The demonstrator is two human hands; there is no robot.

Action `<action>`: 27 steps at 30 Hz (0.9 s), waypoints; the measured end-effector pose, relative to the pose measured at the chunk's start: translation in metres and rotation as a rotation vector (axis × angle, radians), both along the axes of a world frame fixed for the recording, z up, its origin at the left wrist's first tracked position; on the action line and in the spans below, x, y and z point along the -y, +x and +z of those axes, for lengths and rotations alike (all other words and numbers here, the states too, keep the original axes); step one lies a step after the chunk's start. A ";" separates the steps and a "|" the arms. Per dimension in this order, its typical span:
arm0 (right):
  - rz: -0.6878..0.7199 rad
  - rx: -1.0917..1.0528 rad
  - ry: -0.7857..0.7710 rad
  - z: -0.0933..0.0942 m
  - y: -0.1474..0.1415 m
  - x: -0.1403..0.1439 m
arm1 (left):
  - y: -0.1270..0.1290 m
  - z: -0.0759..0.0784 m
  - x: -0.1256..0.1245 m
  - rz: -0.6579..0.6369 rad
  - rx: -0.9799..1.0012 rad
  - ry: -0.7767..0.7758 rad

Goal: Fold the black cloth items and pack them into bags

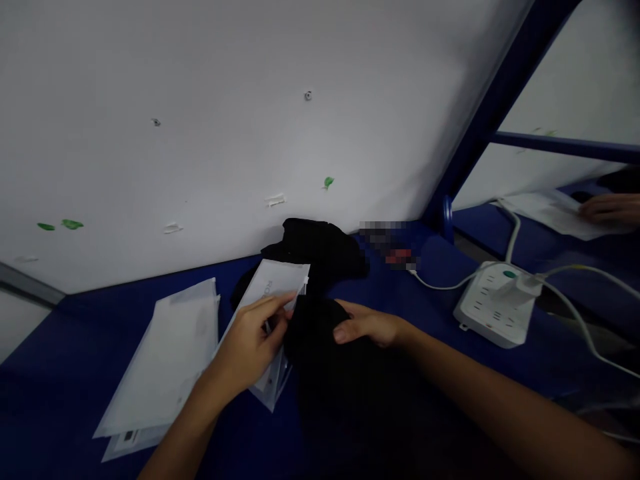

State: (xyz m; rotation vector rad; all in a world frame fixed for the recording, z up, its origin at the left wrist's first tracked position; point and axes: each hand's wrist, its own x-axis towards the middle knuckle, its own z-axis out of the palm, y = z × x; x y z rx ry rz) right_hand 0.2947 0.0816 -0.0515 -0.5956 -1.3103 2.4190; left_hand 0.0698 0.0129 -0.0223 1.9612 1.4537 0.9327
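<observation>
The left hand pinches the mouth of a frosted plastic bag; the right hand, just beside it, grips a black garment at the bag's opening, on the blue surface.

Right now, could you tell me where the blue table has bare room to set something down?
Bare patches on the blue table: the near-left corner beside the stack of white bags, and the strip between the black cloth and the power strip. It is crowded at centre, where the left hand holds a white bag and the right hand grips dark cloth.
</observation>
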 end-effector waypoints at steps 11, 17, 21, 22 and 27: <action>0.078 0.122 0.080 0.004 -0.009 -0.006 | 0.002 -0.014 -0.004 0.070 -0.082 0.214; -0.040 0.141 0.238 -0.009 -0.018 -0.008 | 0.010 -0.019 0.002 -0.092 -0.428 0.607; -0.247 0.130 0.482 -0.014 -0.021 -0.011 | 0.019 -0.020 0.005 -0.203 -0.484 0.546; -0.268 0.144 0.539 -0.014 -0.021 -0.012 | 0.020 -0.019 0.006 -0.223 -0.441 0.516; -0.121 0.020 0.706 -0.011 -0.018 -0.012 | 0.022 -0.016 0.008 -0.227 -0.296 0.466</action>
